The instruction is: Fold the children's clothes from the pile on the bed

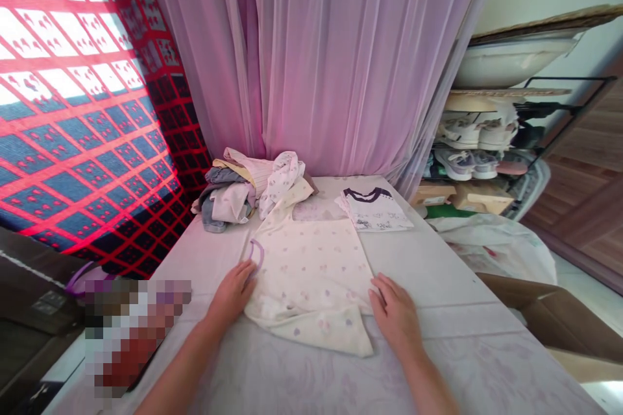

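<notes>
Lying flat between the two hands, the white printed top (311,266) spreads over the table (403,266), its left edge under the left fingertips and its right edge beside the right ones. The left hand (232,290) has its fingers stretched forward and close together, with a purple band (258,253) just ahead of their tips. The right hand (396,311) rests with fingers slightly parted and a little bent; no pinch shows at either hand.

The cloth looks light, soft and limp, likely to crease or slide rather than break. The side edges by the fingertips seem the best places to take hold, along with the loose corner of the turned-over flap nearer the body than the right fingers.

Its long axis runs away from the hands, leaning left at the far end. What looks like the neckline points away beyond the fingers, towards the curtain (341,78). Past the left fingers sits a clothes pile (257,185); past the right, a folded shirt (382,214).
</notes>
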{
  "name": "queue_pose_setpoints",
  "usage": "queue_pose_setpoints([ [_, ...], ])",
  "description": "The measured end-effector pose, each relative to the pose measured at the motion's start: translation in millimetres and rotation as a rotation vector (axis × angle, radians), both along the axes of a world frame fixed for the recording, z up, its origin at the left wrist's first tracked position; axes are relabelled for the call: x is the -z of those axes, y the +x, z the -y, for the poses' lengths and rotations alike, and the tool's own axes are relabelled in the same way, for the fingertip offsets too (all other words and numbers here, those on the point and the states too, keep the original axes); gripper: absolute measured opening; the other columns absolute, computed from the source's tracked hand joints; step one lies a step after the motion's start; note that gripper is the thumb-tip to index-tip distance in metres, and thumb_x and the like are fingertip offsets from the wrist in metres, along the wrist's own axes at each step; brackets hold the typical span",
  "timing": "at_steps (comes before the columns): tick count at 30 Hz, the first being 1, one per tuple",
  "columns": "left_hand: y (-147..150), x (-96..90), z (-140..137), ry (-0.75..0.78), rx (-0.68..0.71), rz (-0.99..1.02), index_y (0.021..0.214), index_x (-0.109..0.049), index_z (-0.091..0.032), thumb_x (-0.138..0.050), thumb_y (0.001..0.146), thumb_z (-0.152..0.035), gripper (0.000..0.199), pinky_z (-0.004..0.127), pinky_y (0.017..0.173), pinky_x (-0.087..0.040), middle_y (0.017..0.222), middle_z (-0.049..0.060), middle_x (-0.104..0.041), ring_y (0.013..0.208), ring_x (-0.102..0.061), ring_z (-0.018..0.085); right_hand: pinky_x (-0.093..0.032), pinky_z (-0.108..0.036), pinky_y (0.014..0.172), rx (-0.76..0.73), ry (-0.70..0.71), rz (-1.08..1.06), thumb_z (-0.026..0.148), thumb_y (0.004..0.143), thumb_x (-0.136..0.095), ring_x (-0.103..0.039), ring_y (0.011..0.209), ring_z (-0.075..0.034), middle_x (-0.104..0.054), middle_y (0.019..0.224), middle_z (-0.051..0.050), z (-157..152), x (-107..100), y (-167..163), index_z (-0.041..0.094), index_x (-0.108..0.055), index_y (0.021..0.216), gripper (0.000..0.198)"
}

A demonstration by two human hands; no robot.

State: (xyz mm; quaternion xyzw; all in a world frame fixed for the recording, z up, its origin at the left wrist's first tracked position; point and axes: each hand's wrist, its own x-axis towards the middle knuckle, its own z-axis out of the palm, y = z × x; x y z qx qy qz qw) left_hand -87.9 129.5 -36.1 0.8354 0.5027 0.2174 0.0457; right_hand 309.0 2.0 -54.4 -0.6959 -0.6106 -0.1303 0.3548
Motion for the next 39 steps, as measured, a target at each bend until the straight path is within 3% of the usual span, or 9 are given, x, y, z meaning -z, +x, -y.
queue_pose_setpoints([
  [3, -14.2, 2.9, 18.9, 0.065, -0.091, 0.099, 0.106, -0.065, -0.020, -0.046, 0.088, -0.038, 0.031, 0.043, 0.102, -0.046, 0.126, 0.011, -0.062, 0.120, -0.056, 0.025, -0.044, -0.039, 0.093, 0.046, -0.007, -0.002, 0.038, 0.088, -0.043, -0.060, 0.102, -0.024, -0.068, 0.107, -0.012, -0.1, -4.7, -3.0, 0.019, -0.064, 0.087, 0.028],
  [7, -10.6, 0.2, 24.7, 0.072, -0.164, 0.118, 0.095, -0.064, -0.020, -0.048, 0.087, -0.036, 0.024, 0.042, 0.100, -0.047, 0.122, 0.012, -0.064, 0.115, -0.059, 0.024, -0.043, -0.040, 0.092, 0.097, -0.076, 0.029, 0.041, 0.083, -0.049, -0.059, 0.104, -0.027, -0.067, 0.107, -0.013, -0.6, -8.7, -6.4, 0.020, -0.061, 0.078, 0.025],
  [11, -1.5, -4.6, 22.4, 0.044, -0.341, 0.015, 0.116, -0.057, -0.017, -0.047, 0.089, -0.037, 0.036, 0.041, 0.107, -0.038, 0.129, 0.012, -0.060, 0.126, -0.051, 0.025, -0.041, -0.039, 0.095, 0.102, -0.147, 0.022, 0.037, 0.082, -0.049, -0.058, 0.108, -0.026, -0.067, 0.110, -0.013, -0.1, -11.9, -7.8, 0.020, -0.060, 0.079, 0.021],
  [14, -1.5, -11.6, 20.3, -0.064, -0.460, -0.088, 0.129, -0.051, -0.016, -0.043, 0.092, -0.037, 0.044, 0.043, 0.111, -0.032, 0.140, 0.013, -0.053, 0.134, -0.042, 0.027, -0.040, -0.037, 0.096, 0.096, -0.172, -0.001, 0.035, 0.084, -0.045, -0.057, 0.109, -0.024, -0.067, 0.110, -0.012, 1.5, -13.9, -8.7, 0.020, -0.061, 0.083, 0.022],
  [17, -7.3, -20.4, 19.0, -0.142, -0.482, -0.161, 0.134, -0.049, -0.019, -0.039, 0.094, -0.035, 0.044, 0.046, 0.111, -0.030, 0.147, 0.011, -0.045, 0.137, -0.038, 0.027, -0.040, -0.037, 0.095, 0.097, -0.179, -0.003, 0.034, 0.084, -0.043, -0.057, 0.108, -0.023, -0.066, 0.110, -0.011, 4.0, -15.1, -9.7, 0.020, -0.062, 0.087, 0.024],
  [23, -15.4, -30.4, 19.9, -0.096, -0.515, -0.188, 0.134, -0.050, -0.011, -0.038, 0.094, -0.037, 0.049, 0.044, 0.110, -0.032, 0.145, 0.015, -0.046, 0.134, -0.041, 0.030, -0.040, -0.033, 0.088, 0.090, -0.213, 0.010, 0.034, 0.085, -0.041, -0.059, 0.098, -0.022, -0.068, 0.102, -0.011, 6.0, -17.0, -9.8, 0.018, -0.063, 0.091, 0.028],
  [28, -15.2, -36.6, 32.4, -0.034, -0.454, -0.161, 0.128, -0.055, -0.014, -0.037, 0.093, -0.029, 0.043, 0.039, 0.110, -0.032, 0.139, 0.013, -0.053, 0.130, -0.045, 0.025, -0.039, -0.033, 0.089, 0.183, -0.179, 0.026, 0.033, 0.086, -0.043, -0.058, 0.100, -0.023, -0.067, 0.104, -0.014, 7.5, -19.5, -11.0, 0.012, -0.064, 0.101, 0.033],
  [34, -9.3, -34.4, 62.9, 0.131, -0.142, -0.115, 0.122, -0.063, -0.024, -0.038, 0.091, -0.025, 0.040, 0.038, 0.105, -0.039, 0.128, 0.007, -0.062, 0.120, -0.054, 0.023, -0.039, -0.038, 0.084, 0.290, -0.217, 0.036, 0.039, 0.087, -0.045, -0.058, 0.096, -0.027, -0.067, 0.095, -0.013, 13.3, -30.4, -16.9, 0.017, -0.067, 0.081, 0.031],
  [39, -0.9, -38.0, 72.4, 0.070, -0.129, -0.110, 0.113, -0.069, -0.029, -0.041, 0.090, -0.024, 0.037, 0.040, 0.104, -0.041, 0.127, 0.006, -0.063, 0.119, -0.055, 0.024, -0.039, -0.040, 0.086, 0.270, -0.253, 0.050, 0.040, 0.084, -0.048, -0.057, 0.103, -0.029, -0.065, 0.106, -0.015, 18.5, -33.8, -20.7, 0.018, -0.066, 0.075, 0.030],
])
